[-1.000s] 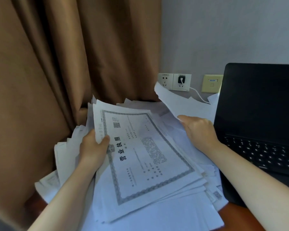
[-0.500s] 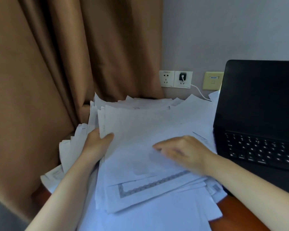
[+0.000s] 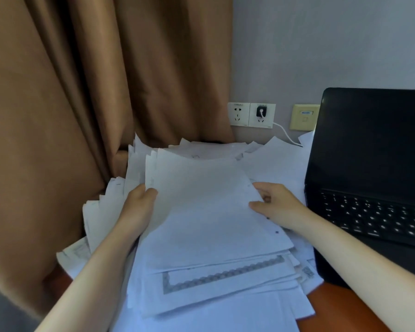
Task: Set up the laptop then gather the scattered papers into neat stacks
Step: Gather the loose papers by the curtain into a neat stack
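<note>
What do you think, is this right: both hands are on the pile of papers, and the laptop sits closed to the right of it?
Not quite. The laptop is open, with its dark screen upright and its keyboard showing, as the head view shows. The rest holds: the left hand and the right hand are both on the pile of papers, and the laptop sits to the right of it.

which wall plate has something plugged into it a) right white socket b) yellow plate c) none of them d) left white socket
A: the right white socket holds a black plug with a white cable trailing off; the left white socket and the yellow plate have nothing in them.
</note>
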`<state>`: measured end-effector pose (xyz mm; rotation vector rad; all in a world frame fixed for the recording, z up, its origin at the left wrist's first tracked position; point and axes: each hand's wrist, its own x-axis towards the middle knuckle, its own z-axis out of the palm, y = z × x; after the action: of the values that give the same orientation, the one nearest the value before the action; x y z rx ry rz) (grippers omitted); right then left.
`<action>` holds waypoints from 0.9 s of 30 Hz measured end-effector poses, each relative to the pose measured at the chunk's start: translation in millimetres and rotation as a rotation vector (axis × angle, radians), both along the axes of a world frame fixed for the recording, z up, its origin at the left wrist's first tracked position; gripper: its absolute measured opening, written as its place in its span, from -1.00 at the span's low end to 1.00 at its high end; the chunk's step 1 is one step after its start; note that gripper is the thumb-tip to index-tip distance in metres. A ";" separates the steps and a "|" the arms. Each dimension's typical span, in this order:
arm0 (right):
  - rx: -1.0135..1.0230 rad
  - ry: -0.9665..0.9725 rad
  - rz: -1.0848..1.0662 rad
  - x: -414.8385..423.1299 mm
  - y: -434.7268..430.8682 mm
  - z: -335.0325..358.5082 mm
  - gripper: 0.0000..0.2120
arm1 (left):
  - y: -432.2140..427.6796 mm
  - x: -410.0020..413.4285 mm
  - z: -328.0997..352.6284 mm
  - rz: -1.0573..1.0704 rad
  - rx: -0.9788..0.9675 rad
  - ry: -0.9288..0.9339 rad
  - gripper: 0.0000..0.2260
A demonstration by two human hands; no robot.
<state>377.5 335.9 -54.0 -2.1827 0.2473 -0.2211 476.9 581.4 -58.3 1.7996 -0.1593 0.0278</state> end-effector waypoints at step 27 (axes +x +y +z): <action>-0.877 0.191 -0.133 41.2 -61.8 10.3 -0.62 | 5.1 9.1 -12.0 0.221 0.119 -0.191 -0.77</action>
<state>418.7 274.1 -43.7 -3.0669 0.4668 -0.2182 486.1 586.4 -70.3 1.9254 -0.0988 0.3544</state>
